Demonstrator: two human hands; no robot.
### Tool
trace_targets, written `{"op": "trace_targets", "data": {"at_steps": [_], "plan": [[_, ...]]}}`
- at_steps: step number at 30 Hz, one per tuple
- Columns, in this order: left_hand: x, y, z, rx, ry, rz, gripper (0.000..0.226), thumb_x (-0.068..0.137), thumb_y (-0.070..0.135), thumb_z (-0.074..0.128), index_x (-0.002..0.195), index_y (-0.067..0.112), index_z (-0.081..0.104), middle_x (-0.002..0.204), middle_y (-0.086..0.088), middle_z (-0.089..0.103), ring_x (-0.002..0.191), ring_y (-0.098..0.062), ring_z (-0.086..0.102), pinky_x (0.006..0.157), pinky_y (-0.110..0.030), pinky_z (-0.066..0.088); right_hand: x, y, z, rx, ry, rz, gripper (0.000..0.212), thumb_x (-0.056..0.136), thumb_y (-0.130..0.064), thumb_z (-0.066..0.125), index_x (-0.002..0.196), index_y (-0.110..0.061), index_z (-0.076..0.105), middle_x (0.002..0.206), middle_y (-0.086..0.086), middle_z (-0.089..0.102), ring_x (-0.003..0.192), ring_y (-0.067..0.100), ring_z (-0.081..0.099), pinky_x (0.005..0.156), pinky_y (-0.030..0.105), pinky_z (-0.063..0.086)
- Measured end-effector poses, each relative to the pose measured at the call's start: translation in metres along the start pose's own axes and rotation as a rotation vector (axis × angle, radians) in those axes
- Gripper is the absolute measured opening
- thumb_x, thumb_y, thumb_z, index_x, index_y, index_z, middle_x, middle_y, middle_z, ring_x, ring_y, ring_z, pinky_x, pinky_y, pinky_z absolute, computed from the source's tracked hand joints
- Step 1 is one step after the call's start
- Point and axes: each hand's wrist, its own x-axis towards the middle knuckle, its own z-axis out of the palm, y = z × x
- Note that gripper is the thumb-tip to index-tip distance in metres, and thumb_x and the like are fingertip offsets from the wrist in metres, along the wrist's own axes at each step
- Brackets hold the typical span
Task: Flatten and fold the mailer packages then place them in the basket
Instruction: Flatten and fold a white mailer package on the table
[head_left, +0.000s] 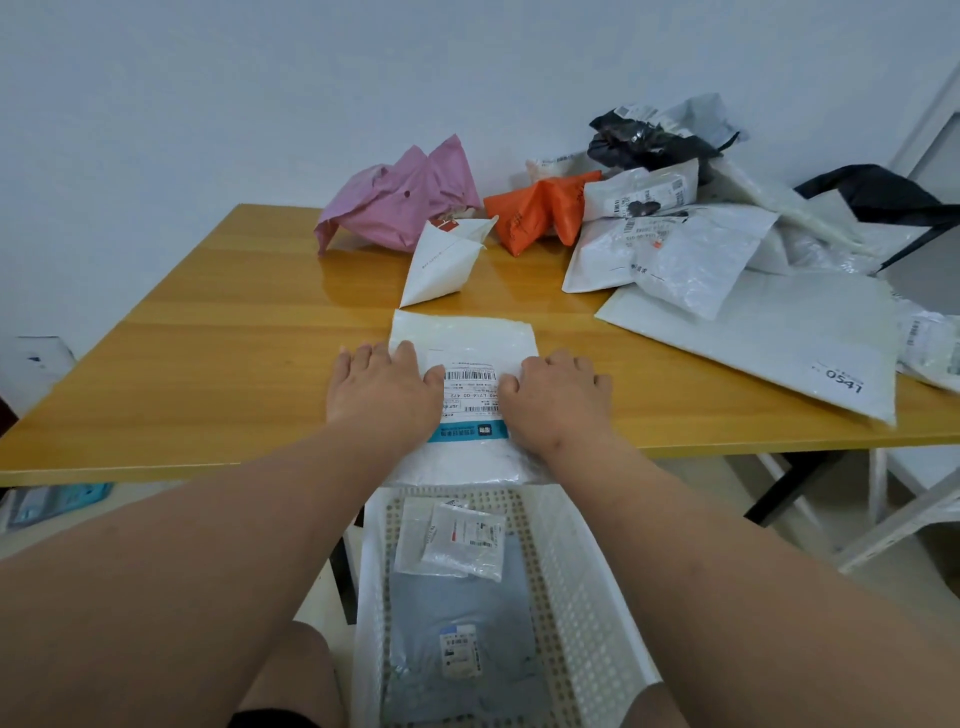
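A white mailer (462, 332) with a barcode label and a teal strip lies flat at the table's near edge, its near end hanging over the edge. My left hand (382, 387) presses flat on its left side. On its right side my right hand (553, 397) presses down as well, fingers straight. Below the edge, on my lap, sits a white perforated basket (576, 587) holding a grey-blue folded mailer (462, 613) and two small white folded ones (457, 538).
Crumpled mailers crowd the far and right table: pink (400, 200), small white (447, 262), orange (540, 210), black (644, 140), several white ones (675, 244) and a large flat white one (769, 338). The wooden table (208, 353) shows at left. White frames stand at right.
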Motion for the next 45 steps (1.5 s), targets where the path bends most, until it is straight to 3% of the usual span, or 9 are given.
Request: {"op": "trace_targets", "data": {"at_steps": [5, 12, 16, 23, 26, 29, 31, 34, 45], "plan": [[-0.011, 0.006, -0.008, -0.173, 0.059, -0.053, 0.051, 0.102, 0.041, 0.028, 0.150, 0.024, 0.025, 0.149, -0.004, 0.036, 0.136, -0.025, 0.034, 0.116, -0.047, 0.017, -0.010, -0.001, -0.001, 0.083, -0.028, 0.021, 0.041, 0.098, -0.042, 0.028, 0.118, -0.018, 0.055, 0.121, 0.006, 0.050, 0.118, 0.027, 0.040, 0.100, 0.047, 0.029], [-0.018, 0.001, -0.025, -0.889, 0.147, -0.127, 0.073, 0.093, 0.015, 0.059, 0.152, 0.035, 0.022, 0.131, 0.000, 0.052, 0.112, -0.025, 0.059, 0.084, -0.038, 0.053, -0.021, 0.005, -0.008, 0.323, -0.037, 0.063, 0.042, 0.095, -0.035, 0.042, 0.132, -0.019, 0.049, 0.126, 0.007, 0.050, 0.117, 0.029, 0.046, 0.099, 0.044, 0.039], [-0.028, -0.001, -0.036, -1.186, 0.084, -0.245, 0.077, 0.092, 0.009, 0.064, 0.152, 0.036, 0.023, 0.107, 0.002, 0.060, 0.087, -0.019, 0.065, 0.076, -0.042, 0.057, -0.025, 0.009, -0.013, 0.640, -0.043, 0.168, 0.055, 0.090, -0.027, 0.052, 0.144, -0.018, 0.041, 0.134, 0.008, 0.051, 0.118, 0.026, 0.053, 0.094, 0.040, 0.047], [-0.045, -0.016, -0.043, -1.396, -0.087, -0.281, 0.044, 0.089, 0.001, 0.066, 0.125, 0.023, 0.053, 0.104, -0.005, 0.070, 0.085, -0.027, 0.071, 0.075, -0.048, 0.059, -0.041, 0.021, -0.023, 0.895, -0.093, 0.307, 0.062, 0.092, -0.016, 0.051, 0.149, -0.013, 0.027, 0.126, 0.009, 0.052, 0.095, 0.021, 0.050, 0.074, 0.032, 0.043], [-0.057, -0.026, -0.046, -1.381, -0.239, -0.250, 0.037, 0.088, 0.000, 0.067, 0.121, 0.014, 0.055, 0.104, -0.012, 0.071, 0.091, -0.030, 0.070, 0.081, -0.048, 0.058, -0.053, 0.027, -0.023, 1.068, -0.159, 0.387, 0.033, 0.085, -0.013, 0.057, 0.116, -0.007, 0.050, 0.093, 0.011, 0.055, 0.069, 0.021, 0.048, 0.053, 0.028, 0.036], [-0.073, -0.036, -0.047, -1.206, -0.468, -0.183, 0.017, 0.088, 0.002, 0.066, 0.104, 0.006, 0.061, 0.084, -0.010, 0.075, 0.074, -0.021, 0.072, 0.071, -0.036, 0.058, -0.067, 0.037, -0.023, 1.105, -0.236, 0.419, 0.009, 0.085, -0.008, 0.059, 0.083, -0.009, 0.051, 0.081, 0.012, 0.051, 0.066, 0.022, 0.044, 0.056, 0.028, 0.036], [-0.086, -0.041, -0.046, -1.126, -0.647, -0.186, 0.007, 0.090, 0.001, 0.063, 0.094, 0.007, 0.062, 0.071, -0.006, 0.073, 0.055, -0.014, 0.068, 0.056, -0.028, 0.055, -0.074, 0.044, -0.022, 1.077, -0.309, 0.393, 0.011, 0.086, -0.006, 0.061, 0.081, -0.011, 0.052, 0.085, 0.012, 0.054, 0.075, 0.023, 0.048, 0.064, 0.032, 0.040], [-0.097, -0.052, -0.032, -0.974, -0.775, -0.257, 0.016, 0.090, 0.008, 0.065, 0.106, 0.009, 0.064, 0.089, -0.008, 0.076, 0.066, -0.017, 0.073, 0.056, -0.027, 0.055, -0.087, 0.050, -0.018, 0.915, -0.450, 0.334, 0.008, 0.087, -0.010, 0.064, 0.089, -0.011, 0.056, 0.087, 0.012, 0.058, 0.070, 0.022, 0.051, 0.059, 0.027, 0.043], [-0.114, -0.059, 0.038, -0.747, -0.846, -0.408, 0.015, 0.092, 0.012, 0.066, 0.105, 0.005, 0.063, 0.084, -0.008, 0.070, 0.065, -0.017, 0.065, 0.056, -0.028, 0.056, -0.122, 0.066, 0.039, 0.692, -0.673, 0.383, 0.011, 0.094, -0.013, 0.053, 0.084, -0.010, 0.056, 0.070, 0.008, 0.057, 0.055, 0.017, 0.053, 0.061, 0.028, 0.044]]}}
